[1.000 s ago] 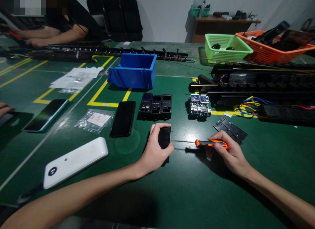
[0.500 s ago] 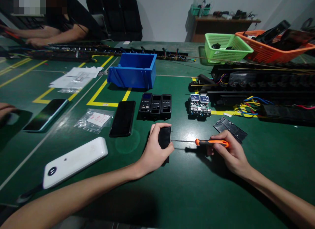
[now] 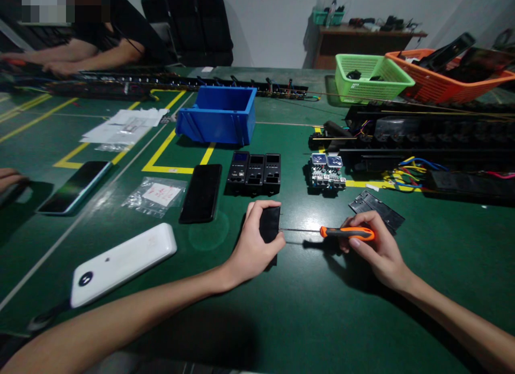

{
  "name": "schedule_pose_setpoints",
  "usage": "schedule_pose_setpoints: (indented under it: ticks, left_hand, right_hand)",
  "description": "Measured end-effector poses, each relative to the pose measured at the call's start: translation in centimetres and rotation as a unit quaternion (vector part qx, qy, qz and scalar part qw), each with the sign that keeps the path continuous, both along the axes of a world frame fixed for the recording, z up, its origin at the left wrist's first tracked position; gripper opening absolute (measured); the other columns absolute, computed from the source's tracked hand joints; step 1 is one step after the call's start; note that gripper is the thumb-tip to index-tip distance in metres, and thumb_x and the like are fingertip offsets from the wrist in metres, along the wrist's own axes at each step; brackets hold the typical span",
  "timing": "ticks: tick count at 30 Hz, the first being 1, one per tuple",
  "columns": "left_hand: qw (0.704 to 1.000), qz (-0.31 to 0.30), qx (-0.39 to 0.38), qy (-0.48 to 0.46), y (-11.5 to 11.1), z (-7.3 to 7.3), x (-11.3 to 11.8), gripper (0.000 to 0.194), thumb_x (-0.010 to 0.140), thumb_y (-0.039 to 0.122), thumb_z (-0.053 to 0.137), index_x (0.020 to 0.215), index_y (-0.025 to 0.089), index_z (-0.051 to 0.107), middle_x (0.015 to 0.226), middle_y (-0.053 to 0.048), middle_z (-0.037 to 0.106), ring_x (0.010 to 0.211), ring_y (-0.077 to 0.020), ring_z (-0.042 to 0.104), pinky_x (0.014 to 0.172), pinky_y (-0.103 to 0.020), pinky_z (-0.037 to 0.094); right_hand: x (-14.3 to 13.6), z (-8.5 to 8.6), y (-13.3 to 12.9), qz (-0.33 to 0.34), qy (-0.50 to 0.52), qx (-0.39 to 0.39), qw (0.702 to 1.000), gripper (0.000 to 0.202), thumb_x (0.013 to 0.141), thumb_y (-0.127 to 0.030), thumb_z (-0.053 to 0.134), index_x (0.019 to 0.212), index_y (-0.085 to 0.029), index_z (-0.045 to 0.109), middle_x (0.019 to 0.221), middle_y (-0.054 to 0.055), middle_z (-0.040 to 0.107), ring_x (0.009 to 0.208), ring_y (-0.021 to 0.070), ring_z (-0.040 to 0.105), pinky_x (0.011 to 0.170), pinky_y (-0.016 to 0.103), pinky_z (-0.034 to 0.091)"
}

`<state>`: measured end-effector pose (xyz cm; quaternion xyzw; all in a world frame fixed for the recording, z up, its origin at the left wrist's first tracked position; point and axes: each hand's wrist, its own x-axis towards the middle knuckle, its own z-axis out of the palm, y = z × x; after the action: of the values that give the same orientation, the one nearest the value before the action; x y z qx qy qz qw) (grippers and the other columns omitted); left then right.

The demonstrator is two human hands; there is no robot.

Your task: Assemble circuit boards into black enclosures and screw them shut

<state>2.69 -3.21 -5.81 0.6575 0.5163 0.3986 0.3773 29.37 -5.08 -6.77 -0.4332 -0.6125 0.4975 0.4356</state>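
Note:
My left hand is closed round a small black plastic housing, gripping it on the green table with fingers over the top and thumb at the near side. An orange and black screwdriver lies level in my right hand, its handle between thumb and fingers. Its thin shaft points left, and the tip meets the right side of the housing. Just beyond my hands stand three black modules with small displays, side by side. To their right are bare circuit boards. Flat black plastic panels lie behind my right hand.
Left of my hands lie a black phone, a plastic bag with a label, a white device and another phone. Behind stands a blue bin. Wired black rails and baskets occupy the right. A co-worker sits far left.
My hands, the housing and the screwdriver keep practically the same places; the screwdriver handle looks slightly turned. At the far left, the co-worker's arm has shifted a little.

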Motion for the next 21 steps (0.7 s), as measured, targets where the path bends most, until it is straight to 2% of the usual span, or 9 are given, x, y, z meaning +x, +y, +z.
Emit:
schedule_pose_setpoints:
  ticks: [5,14,21]
  left_hand:
    - [1.000,-0.006,0.001,0.003,0.02,0.03,0.02,0.046,0.077,0.012,0.060,0.120,0.023,0.047,0.112,-0.006,0.050,0.105,-0.0219,0.053,0.093,-0.038,0.043]
    - [1.000,-0.005,-0.005,-0.005,-0.04,-0.02,-0.01,0.047,0.077,0.012,0.060,0.120,0.024,0.048,0.111,-0.006,0.051,0.104,-0.0226,0.054,0.092,-0.038,0.043]
    - [1.000,-0.003,0.000,-0.011,-0.04,-0.07,-0.01,0.047,0.077,0.012,0.060,0.120,0.024,0.048,0.109,-0.005,0.051,0.103,-0.0223,0.054,0.092,-0.039,0.043]
  right_hand:
    - [-0.05,-0.06,-0.19,-0.005,-0.003,0.009,1.000,0.014,0.093,-0.029,0.058,0.102,-0.026,0.047,0.075,0.000,0.066,0.066,0.0162,0.064,0.061,0.028,0.051]
    - [-0.27,0.25,0.11,-0.009,-0.042,0.004,0.999,0.014,0.093,-0.038,0.057,0.094,-0.024,0.053,0.060,-0.002,0.064,0.050,0.0150,0.060,0.050,0.026,0.046]
    - [-0.14,0.21,-0.03,-0.015,-0.016,0.013,1.000,0.022,0.089,-0.035,0.062,0.105,-0.027,0.048,0.087,0.003,0.063,0.068,0.0176,0.062,0.059,0.029,0.052]
